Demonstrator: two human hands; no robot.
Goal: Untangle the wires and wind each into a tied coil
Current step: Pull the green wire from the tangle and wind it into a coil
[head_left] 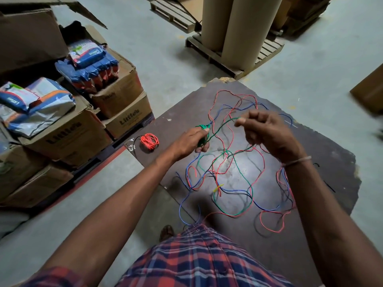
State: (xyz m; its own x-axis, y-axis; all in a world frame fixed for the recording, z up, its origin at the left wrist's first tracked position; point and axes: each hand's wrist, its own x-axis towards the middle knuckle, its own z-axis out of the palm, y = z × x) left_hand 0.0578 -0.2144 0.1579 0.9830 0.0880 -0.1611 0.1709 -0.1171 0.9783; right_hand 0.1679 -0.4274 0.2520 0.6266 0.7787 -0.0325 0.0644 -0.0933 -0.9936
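We've got the thin green plastic-coated wire point(222, 124) looped round our left hand point(193, 141), right hand point(263, 131) pinching its free run above the dark board point(323, 172). Light, floppy, snags easily, so we'd grip near the coil.

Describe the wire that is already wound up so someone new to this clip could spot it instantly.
Start at the dark board lying on the grey floor. Go to its left corner, nearest the stacked cardboard boxes. There sits the red coil, a small tight bundle lying alone, apart from the loose tangle of wires spread across the board's middle.
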